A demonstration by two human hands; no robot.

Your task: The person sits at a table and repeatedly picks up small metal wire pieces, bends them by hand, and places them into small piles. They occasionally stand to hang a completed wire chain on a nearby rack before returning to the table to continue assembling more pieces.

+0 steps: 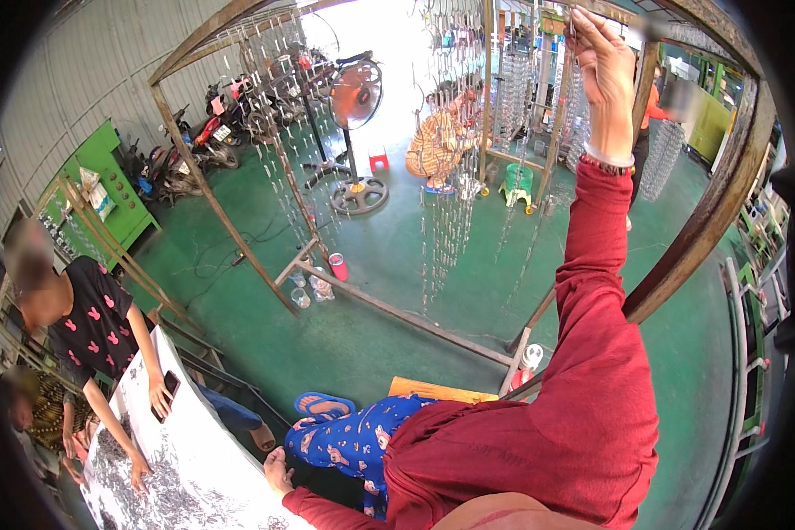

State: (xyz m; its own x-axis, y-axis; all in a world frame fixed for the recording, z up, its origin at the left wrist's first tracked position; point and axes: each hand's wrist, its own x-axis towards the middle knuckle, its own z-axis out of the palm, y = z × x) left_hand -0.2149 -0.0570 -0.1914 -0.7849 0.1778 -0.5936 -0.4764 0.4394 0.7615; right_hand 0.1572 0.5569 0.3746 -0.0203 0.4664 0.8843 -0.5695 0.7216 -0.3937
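My right arm, in a red sleeve, reaches up to the top of a rusty metal frame (693, 221). At its upper bar my right hand (602, 66) is closed in a pinch; what sits between its fingertips is too small to make out. Thin strands of small metal pieces (446, 230) hang from the frame to the left of that hand. Low down, my left hand (278, 473) rests at the edge of a white-topped table (208, 450), its fingers loosely apart and nothing visible in them. Dark and silvery small pieces (137, 486) are spread over the tabletop.
A person (93, 327) at left reaches over the table, holding a phone (165, 396). Beyond the frame stand a pedestal fan (356, 97), motorbikes (212, 132) and a crouching person (437, 146). The frame's lower bar (406, 318) crosses ahead; a red cup (338, 267) stands beside it.
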